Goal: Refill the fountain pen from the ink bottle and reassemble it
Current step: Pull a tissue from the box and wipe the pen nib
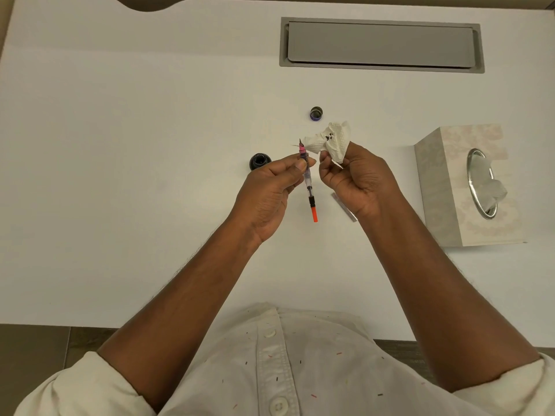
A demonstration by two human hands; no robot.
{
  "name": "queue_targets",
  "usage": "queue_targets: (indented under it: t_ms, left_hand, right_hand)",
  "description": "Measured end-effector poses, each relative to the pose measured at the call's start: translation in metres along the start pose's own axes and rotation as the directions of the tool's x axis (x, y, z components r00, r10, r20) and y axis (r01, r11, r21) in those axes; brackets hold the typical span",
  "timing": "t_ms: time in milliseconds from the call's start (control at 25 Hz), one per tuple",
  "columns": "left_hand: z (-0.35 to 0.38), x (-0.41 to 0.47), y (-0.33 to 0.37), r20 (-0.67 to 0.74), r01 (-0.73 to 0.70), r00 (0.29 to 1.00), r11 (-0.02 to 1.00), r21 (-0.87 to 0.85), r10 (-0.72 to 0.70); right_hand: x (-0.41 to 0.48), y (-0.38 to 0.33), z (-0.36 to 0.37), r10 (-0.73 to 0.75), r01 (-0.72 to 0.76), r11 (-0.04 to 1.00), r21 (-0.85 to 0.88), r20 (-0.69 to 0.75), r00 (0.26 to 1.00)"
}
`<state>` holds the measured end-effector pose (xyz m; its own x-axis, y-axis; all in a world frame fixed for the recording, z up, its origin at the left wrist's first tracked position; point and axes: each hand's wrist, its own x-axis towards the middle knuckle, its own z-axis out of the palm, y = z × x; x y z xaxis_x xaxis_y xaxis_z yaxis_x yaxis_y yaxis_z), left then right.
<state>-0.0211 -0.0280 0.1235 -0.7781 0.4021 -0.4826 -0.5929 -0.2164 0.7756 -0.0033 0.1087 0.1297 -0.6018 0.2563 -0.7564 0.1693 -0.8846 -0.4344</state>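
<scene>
The barrel-less fountain pen section with a pink grip, clear converter and orange end knob [308, 181] sits near the middle of the frame, its long axis running almost straight up and down the picture, leaning slightly so that the dark nib points to the top of the frame and a little left, while the orange knob points down towards the person. The nib is a small dark point above the pink collar; below it comes a purplish tinted stretch, then the clear tube, a black band and the bright orange tip. The left hand [271, 193] is closed on the pen's upper part, thumb and fingertips pinching it just below the pink collar. The right hand [357, 178] is clamped on a crumpled white paper tissue marked with dark ink spots [333, 141], whose left corner lies just beside the nib; whether they touch I cannot tell. On the white table [120, 145], the open dark glass ink bottle [260, 161] stands just left of the left hand's fingers, and its small round purple-rimmed cap [316, 113] lies above the tissue. A thin clear-and-silver piece [345, 207] lies partly hidden under the right hand. A pale patterned tissue box with an oval metal opening [468, 187] stands at the right of the frame.
</scene>
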Motion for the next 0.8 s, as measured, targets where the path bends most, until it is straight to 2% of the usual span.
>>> queue_targets:
  t_ms: [160, 280, 520, 800]
  left_hand:
    - [0.0025, 0.0014, -0.0013, 0.037, -0.031, 0.999, 0.999, -0.006, 0.032]
    - [0.0034, 0.0020, -0.0015, 0.006, -0.051, 0.999, 0.999, -0.014, 0.051]
    - [0.0036, 0.0009, 0.0016, 0.035, -0.072, 0.997, 0.997, -0.006, 0.072]
    - [0.0047, -0.0014, 0.0018, 0.049, -0.083, 0.995, 0.997, -0.008, 0.083]
  right_hand:
    - [-0.0040, 0.0014, 0.0034, 0.047, -0.048, 0.999, 0.016, 0.077, 0.996]
    - [-0.0017, 0.0030, 0.0020, 0.078, -0.072, 0.995, -0.068, 0.100, 0.992]
    - [0.0005, 0.0047, 0.0019, 0.079, -0.073, 0.954, -0.291, 0.009, 0.997]
    - [-0.0008, 0.0062, 0.0067, 0.023, -0.037, 0.946, -0.323, -0.049, 0.999]
